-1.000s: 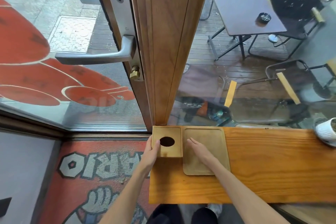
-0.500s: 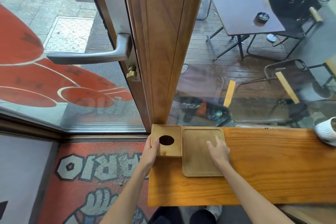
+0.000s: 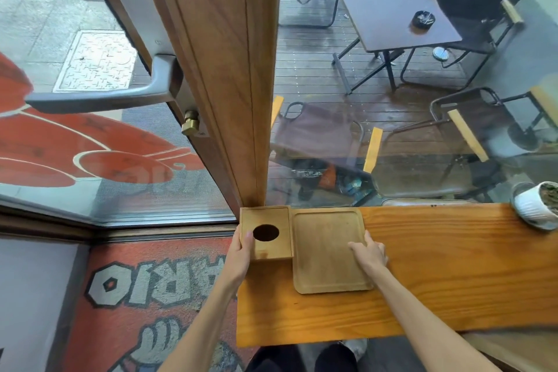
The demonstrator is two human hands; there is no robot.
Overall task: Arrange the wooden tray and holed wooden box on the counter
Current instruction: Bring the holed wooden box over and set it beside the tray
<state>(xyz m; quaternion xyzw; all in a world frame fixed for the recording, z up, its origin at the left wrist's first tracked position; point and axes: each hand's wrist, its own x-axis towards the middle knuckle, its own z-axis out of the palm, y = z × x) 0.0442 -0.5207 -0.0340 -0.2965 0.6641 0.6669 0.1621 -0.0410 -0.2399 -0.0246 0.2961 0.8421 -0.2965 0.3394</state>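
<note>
Head view: left hand (image 3: 241,254) grip clamped holed wooden box (image 3: 267,232) at bench (image 3: 453,266) corner; right hand (image 3: 370,254) grip spread flat, pressed wooden tray (image 3: 327,251) flush beside box, likely aligning edges.

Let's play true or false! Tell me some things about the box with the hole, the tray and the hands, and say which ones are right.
1. The holed wooden box sits at the left end of the counter. True.
2. The wooden tray is stacked on top of the box. False: it lies flat on the counter, right beside the box.
3. The left hand is on the box's left side. True.
4. The right hand is lifting the white plant pot. False: it rests at the tray's right edge; the pot stands far right, untouched.
5. The tray is full of cups. False: nothing lies in it.
</note>
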